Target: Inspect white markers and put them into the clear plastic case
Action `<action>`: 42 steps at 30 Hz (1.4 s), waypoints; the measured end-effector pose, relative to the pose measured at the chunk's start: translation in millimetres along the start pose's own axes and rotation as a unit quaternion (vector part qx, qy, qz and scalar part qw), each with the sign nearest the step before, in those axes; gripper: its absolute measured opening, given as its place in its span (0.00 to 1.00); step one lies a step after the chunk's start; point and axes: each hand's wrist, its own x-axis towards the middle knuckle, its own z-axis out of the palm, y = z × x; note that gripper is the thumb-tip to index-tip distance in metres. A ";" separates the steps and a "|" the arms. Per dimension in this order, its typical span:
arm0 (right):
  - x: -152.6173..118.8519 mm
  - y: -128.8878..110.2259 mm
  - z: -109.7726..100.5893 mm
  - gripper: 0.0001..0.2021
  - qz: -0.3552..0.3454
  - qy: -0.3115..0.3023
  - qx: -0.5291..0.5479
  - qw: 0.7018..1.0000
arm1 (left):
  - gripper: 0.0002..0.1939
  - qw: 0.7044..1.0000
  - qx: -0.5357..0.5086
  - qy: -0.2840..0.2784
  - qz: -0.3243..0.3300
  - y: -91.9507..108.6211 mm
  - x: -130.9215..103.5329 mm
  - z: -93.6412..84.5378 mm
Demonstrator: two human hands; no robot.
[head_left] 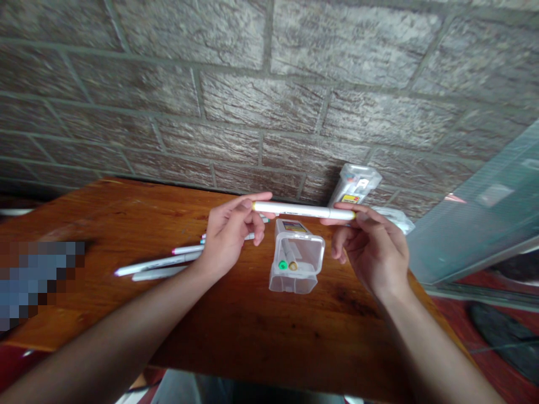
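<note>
White plastic, that marker [303, 211]: you hold it level in the air between both hands, above the table and just in front of the brick wall [261, 101]. Its long axis runs left to right across your view, nearly horizontal, dipping a touch toward the right end. Your left hand [229, 238] pinches the left end, thumb and forefinger closed on the yellowish tip, the other fingers curled loosely below. Your right hand [373, 247] grips the right cap end the same way, fingertips clamped on it from underneath and behind. Both hands sit about equally near the marker, one at each end, with the bare barrel spanning the gap between them.

Directly below that span stands a clear box [297, 261], open side toward you, with two markers inside showing a green cap [283, 265] and an ochre cap [292, 265]. So the box lies straight down and slightly toward you from the barrel's middle.

Left of your left hand, several loose pens [158, 264] lie on the table, roughly parallel and partly hidden behind the hand. Behind your right hand a second clear case [353, 188] leans against the wall, and a lid-like clear piece [398, 219] lies just beside it; what it is I cannot tell.

The table [126, 224] is reddish-brown wood, pushed against the wall. To the right a glass pane [484, 213] slants down toward a red floor
</note>
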 end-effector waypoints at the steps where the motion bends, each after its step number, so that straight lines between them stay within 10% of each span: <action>1: -0.1 -0.1 0.0 0.11 0.000 -0.001 -0.002 1.000 | 0.14 1.000 -0.002 0.001 -0.001 0.4 0.1 0.4; 42: -2.0 2.6 -0.9 0.08 -0.028 0.017 -0.069 0.997 | 0.10 0.997 0.064 -0.023 0.039 -1.1 -0.7 -0.1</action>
